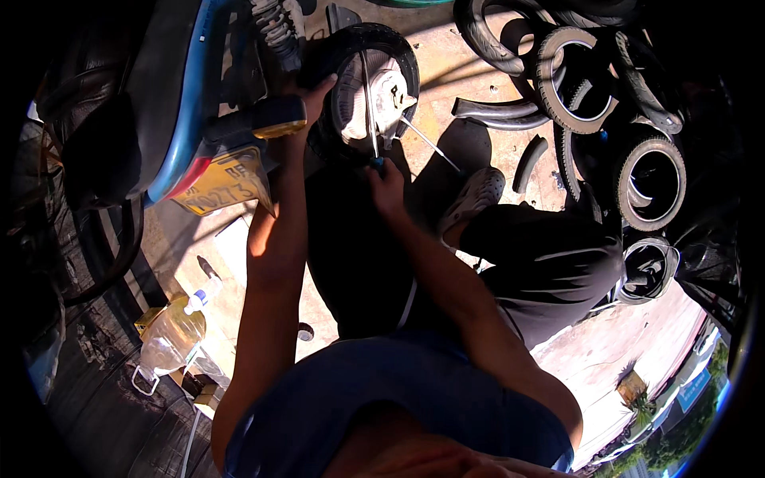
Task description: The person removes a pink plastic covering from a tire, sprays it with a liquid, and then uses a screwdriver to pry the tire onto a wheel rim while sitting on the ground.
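A scooter wheel with a black tire (409,60) and a pale metal hub (384,92) stands in front of me. My left hand (313,103) grips the tire's left side, one finger extended along it and the others mostly hidden. Closed around the blue handle of a long screwdriver (369,111) is my right hand (386,185), just below the wheel. The screwdriver's thin shaft runs up across the hub to the tire's upper edge. A second thin metal rod (431,143) slants from the hub's lower right toward my shoe.
The scooter's blue body (185,103), tail light (279,116) and yellow plate (225,185) crowd my left arm. Loose tires (575,80) and cut tire pieces (498,115) lie at right. A clear plastic jug (173,338) stands at lower left. My shoe (476,195) rests near the wheel.
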`<state>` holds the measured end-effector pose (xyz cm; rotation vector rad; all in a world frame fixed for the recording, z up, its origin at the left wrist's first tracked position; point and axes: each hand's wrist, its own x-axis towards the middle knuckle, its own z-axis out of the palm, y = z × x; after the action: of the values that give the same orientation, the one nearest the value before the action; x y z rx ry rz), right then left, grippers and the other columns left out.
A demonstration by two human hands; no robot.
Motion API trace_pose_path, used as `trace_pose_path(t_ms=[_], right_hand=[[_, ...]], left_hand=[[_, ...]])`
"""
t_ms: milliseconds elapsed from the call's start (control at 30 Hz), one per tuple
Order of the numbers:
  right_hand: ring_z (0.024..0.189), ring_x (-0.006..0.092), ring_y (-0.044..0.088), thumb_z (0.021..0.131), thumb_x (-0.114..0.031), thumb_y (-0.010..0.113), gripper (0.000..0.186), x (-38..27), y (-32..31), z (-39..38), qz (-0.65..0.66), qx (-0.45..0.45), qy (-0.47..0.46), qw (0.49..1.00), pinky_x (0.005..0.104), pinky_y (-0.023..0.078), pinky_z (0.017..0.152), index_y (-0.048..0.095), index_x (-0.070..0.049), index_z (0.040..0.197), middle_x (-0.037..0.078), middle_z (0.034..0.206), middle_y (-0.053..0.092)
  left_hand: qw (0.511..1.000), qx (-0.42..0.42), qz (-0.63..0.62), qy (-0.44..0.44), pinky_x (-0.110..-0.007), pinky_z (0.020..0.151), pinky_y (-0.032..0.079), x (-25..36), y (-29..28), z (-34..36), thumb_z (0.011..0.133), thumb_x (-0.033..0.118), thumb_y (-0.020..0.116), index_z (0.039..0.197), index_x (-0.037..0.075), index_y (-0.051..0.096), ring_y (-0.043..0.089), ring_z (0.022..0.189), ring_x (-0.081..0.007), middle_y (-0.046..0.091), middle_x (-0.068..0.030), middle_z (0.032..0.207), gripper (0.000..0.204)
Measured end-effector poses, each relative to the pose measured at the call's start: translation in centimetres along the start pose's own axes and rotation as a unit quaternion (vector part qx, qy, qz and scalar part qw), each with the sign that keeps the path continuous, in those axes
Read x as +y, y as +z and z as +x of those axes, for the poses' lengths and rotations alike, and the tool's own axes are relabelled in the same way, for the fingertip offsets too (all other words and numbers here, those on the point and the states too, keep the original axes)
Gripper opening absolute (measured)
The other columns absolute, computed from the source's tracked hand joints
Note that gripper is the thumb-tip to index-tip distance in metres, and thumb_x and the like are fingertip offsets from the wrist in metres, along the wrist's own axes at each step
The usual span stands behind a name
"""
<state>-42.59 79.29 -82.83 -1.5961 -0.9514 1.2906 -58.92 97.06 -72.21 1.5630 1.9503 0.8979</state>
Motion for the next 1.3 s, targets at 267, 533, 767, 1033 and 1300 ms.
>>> trace_pose_path(t_ms=[267, 533, 767, 1033, 1300], right_hand=[[0.057, 0.0145, 0.056, 0.087, -0.02, 0.072, 0.014, -3.2, -5.8, 3.8, 0.459, -0.334, 0.285, 0.773, 0.0281, 0.041, 0.046, 0.064, -0.014, 0.097, 0.004, 0.073, 0.062], [0.088, 0.0422, 0.071, 0.094, -0.035, 0.06, 0.036, -7.8, -7.4, 1.3, -0.46, 0.042, -0.098, 0.881, 0.0531, 0.056, 0.077, 0.054, -0.012, 0.121, 0.022, 0.101, 0.07], [0.066, 0.0343, 0.072, 0.087, -0.014, 0.062, 0.041, -18.9, -16.3, 3.2, -0.621, -0.07, -0.274, 0.731, 0.0462, 0.058, 0.06, 0.059, -0.008, 0.128, 0.014, 0.068, 0.069], [0.095, 0.0337, 0.074, 0.086, -0.002, 0.061, 0.032, -38.7, -12.7, 9.5, -0.778, -0.216, -0.297, 0.509, 0.0462, 0.061, 0.082, 0.072, -0.011, 0.115, 0.016, 0.099, 0.075], [0.078, 0.0327, 0.072, 0.081, -0.016, 0.066, 0.011, -43.4, -7.3, 16.7, -0.677, -0.164, -0.571, 0.434, 0.0483, 0.055, 0.067, 0.073, -0.009, 0.087, 0.014, 0.08, 0.071]], left_hand=[[0.997, -0.036, -0.017, -0.061, -0.046, 0.093, 0.053, 1.5, -0.8, -0.3, 0.075, 0.052, 0.086, 0.123, 0.001, 0.067, 0.069, 0.109, -0.0409, 0.073, -0.0235, 0.114, 0.073], [0.995, 0.042, -0.046, 0.075, -0.043, 0.091, 0.054, -4.2, 1.8, 1.7, 0.077, 0.039, 0.089, 0.118, -0.001, 0.07, 0.072, 0.102, -0.0343, 0.074, -0.0209, 0.11, 0.06], [0.997, -0.038, 0.028, 0.068, -0.044, 0.093, 0.053, -4.4, 2.8, 1.6, 0.079, 0.049, 0.085, 0.121, -0.006, 0.066, 0.071, 0.105, -0.0362, 0.072, -0.0246, 0.114, 0.072], [0.999, 0.034, 0.034, 0.008, -0.048, 0.104, 0.047, -5.7, 3.8, 0.8, 0.07, 0.068, 0.084, 0.132, -0.005, 0.06, 0.063, 0.119, -0.0406, 0.067, -0.0265, 0.127, 0.099], [0.989, 0.052, -0.065, 0.122, -0.044, 0.094, 0.052, -6.3, 3.5, 0.5, 0.081, 0.065, 0.077, 0.12, -0.002, 0.068, 0.068, 0.104, -0.0358, 0.072, -0.0208, 0.115, 0.078]])
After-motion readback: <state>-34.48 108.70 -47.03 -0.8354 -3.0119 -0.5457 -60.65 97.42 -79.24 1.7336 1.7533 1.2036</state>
